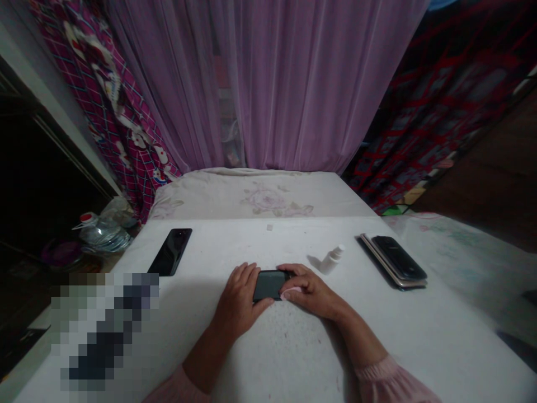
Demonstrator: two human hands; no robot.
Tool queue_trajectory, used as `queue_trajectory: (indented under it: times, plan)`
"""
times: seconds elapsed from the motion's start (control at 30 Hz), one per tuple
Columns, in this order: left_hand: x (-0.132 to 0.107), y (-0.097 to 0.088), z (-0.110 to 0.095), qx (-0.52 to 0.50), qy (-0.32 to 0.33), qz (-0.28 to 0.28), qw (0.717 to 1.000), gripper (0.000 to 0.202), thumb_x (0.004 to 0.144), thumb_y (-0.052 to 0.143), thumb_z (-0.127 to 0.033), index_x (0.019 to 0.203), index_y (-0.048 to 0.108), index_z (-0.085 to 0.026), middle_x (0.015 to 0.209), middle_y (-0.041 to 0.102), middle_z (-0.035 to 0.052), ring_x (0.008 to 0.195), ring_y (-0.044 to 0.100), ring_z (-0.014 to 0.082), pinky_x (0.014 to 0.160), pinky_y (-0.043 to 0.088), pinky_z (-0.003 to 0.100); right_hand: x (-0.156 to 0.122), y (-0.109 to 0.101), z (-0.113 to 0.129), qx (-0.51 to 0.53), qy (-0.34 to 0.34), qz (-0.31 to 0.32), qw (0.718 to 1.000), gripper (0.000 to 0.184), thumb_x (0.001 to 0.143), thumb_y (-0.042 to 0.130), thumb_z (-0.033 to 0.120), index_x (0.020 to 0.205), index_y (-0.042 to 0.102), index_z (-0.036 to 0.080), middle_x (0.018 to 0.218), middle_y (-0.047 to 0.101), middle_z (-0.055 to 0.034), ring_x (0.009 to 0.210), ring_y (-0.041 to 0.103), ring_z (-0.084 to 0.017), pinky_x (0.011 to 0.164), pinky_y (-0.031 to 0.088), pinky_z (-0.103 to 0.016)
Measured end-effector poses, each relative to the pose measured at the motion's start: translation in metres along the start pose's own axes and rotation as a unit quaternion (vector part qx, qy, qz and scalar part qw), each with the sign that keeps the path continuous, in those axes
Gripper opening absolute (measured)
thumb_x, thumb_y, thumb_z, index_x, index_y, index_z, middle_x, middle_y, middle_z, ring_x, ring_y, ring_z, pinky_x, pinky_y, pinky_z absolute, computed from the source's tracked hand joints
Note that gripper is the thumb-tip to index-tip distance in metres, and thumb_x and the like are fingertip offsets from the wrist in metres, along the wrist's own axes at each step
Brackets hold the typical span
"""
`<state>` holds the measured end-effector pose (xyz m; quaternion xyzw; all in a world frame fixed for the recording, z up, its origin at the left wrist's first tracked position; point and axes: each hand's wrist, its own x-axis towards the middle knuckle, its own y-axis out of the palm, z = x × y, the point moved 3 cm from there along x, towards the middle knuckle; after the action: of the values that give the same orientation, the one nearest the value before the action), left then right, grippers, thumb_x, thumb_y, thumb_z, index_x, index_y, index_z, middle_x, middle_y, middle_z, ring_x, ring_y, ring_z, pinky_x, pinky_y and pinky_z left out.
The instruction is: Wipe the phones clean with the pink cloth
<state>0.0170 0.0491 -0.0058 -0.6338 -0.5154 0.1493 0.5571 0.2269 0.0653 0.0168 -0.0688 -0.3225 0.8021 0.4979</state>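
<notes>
As the left hand (237, 299) and right hand (310, 291) held their grip clamped on a black smartphone (271, 285) at lower center of the white bench (201, 240), a pink cloth (290, 293) sat pressed beneath the right palm. A small white spray bottle (333, 259) lay just beyond, a stacked pair of phones (394, 261) farther right, and a black phone (170, 252) to the left.

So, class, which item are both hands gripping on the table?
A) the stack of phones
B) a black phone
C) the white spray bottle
B: the black phone is held between the left hand and the right hand, while the spray bottle sits apart from them.
</notes>
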Motion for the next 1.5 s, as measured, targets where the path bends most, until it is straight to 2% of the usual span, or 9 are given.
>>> queue_trajectory:
  times: [0.2, 0.5, 0.67, 0.8, 0.93, 1.07, 1.17, 1.27, 1.5]
  plan:
    - [0.000, 0.000, 0.000, 0.008, -0.002, 0.003, 1.000, 0.062, 0.088, 0.059, -0.052, 0.136, 0.046, -0.015, 0.137, 0.055, 0.0180, 0.130, 0.048, 0.0364, 0.107, 0.039, 0.059, 0.006, 0.010, -0.007, -0.057, 0.006, -0.095, 0.994, 0.023, 0.091, 0.057, 0.037, 0.087, 0.076, 0.025, 0.110, 0.072, -0.0076, 0.101, 0.066, -0.022, 0.090, 0.050, -0.040]
    - [0.000, 0.000, 0.000, 0.009, 0.001, 0.002, 1.000, 0.062, 0.088, 0.060, -0.054, 0.136, 0.046, -0.016, 0.137, 0.056, 0.0174, 0.130, 0.048, 0.0365, 0.107, 0.039, 0.059, 0.011, 0.021, -0.007, -0.131, 0.073, -0.172, 0.974, 0.022, 0.093, 0.053, 0.033, 0.092, 0.073, 0.024, 0.093, 0.076, -0.0053, 0.089, 0.067, -0.023, 0.082, 0.050, -0.037]
    - [0.000, 0.000, 0.000, 0.007, 0.002, 0.000, 1.000, 0.064, 0.088, 0.059, -0.054, 0.135, 0.046, -0.014, 0.136, 0.056, 0.0185, 0.130, 0.048, 0.0364, 0.107, 0.039, 0.059, 0.012, 0.020, -0.004, -0.134, 0.076, -0.164, 0.974, 0.022, 0.092, 0.053, 0.033, 0.092, 0.074, 0.024, 0.092, 0.076, -0.0056, 0.088, 0.067, -0.023, 0.081, 0.051, -0.038]
    - [0.000, 0.001, 0.000, 0.005, -0.001, -0.002, 1.000, 0.062, 0.089, 0.058, -0.055, 0.137, 0.045, -0.017, 0.137, 0.056, 0.0177, 0.130, 0.048, 0.0365, 0.107, 0.038, 0.060, 0.010, 0.013, -0.003, -0.076, 0.035, -0.130, 0.988, 0.021, 0.091, 0.056, 0.034, 0.093, 0.074, 0.024, 0.099, 0.075, -0.0067, 0.092, 0.067, -0.022, 0.085, 0.052, -0.037]
    - [0.000, 0.001, 0.000, 0.010, -0.001, 0.000, 1.000, 0.062, 0.089, 0.057, -0.054, 0.137, 0.045, -0.015, 0.137, 0.055, 0.0183, 0.130, 0.048, 0.0374, 0.107, 0.038, 0.060, 0.005, 0.005, -0.004, -0.024, 0.002, -0.073, 0.997, 0.019, 0.088, 0.062, 0.038, 0.087, 0.077, 0.026, 0.114, 0.071, -0.0087, 0.104, 0.065, -0.023, 0.092, 0.051, -0.041]
    - [0.000, 0.001, 0.000, 0.009, -0.001, 0.001, 1.000, 0.062, 0.089, 0.057, -0.054, 0.136, 0.046, -0.015, 0.137, 0.055, 0.0189, 0.130, 0.048, 0.0375, 0.107, 0.038, 0.060, 0.000, -0.001, -0.001, 0.002, -0.003, 0.000, 1.000, 0.017, 0.085, 0.067, 0.040, 0.085, 0.078, 0.027, 0.130, 0.063, -0.0089, 0.115, 0.060, -0.025, 0.099, 0.047, -0.045]
    - [0.000, 0.001, 0.000, 0.004, -0.003, 0.002, 1.000, 0.063, 0.089, 0.057, -0.055, 0.137, 0.045, -0.015, 0.137, 0.055, 0.0189, 0.130, 0.048, 0.0371, 0.107, 0.038, 0.060, -0.001, -0.003, 0.002, 0.013, -0.008, 0.020, 1.000, 0.015, 0.084, 0.068, 0.040, 0.086, 0.078, 0.028, 0.134, 0.060, -0.0078, 0.120, 0.057, -0.026, 0.102, 0.046, -0.046]
    - [0.000, 0.000, 0.000, 0.001, -0.005, 0.000, 1.000, 0.062, 0.090, 0.056, -0.055, 0.137, 0.045, -0.016, 0.137, 0.055, 0.0182, 0.129, 0.049, 0.0365, 0.107, 0.038, 0.060, 0.000, 0.000, 0.000, -0.001, -0.001, -0.003, 1.000, 0.014, 0.084, 0.068, 0.039, 0.084, 0.078, 0.029, 0.130, 0.063, -0.0076, 0.117, 0.060, -0.025, 0.100, 0.047, -0.044]
    - [0.000, 0.000, 0.001, 0.002, 0.001, -0.005, 1.000, 0.063, 0.088, 0.058, -0.056, 0.136, 0.047, -0.016, 0.136, 0.057, 0.0178, 0.128, 0.050, 0.0365, 0.106, 0.040, 0.059, 0.008, 0.014, -0.005, -0.076, 0.011, -0.124, 0.989, 0.019, 0.091, 0.058, 0.034, 0.090, 0.075, 0.027, 0.104, 0.074, -0.0059, 0.097, 0.067, -0.022, 0.088, 0.051, -0.039]
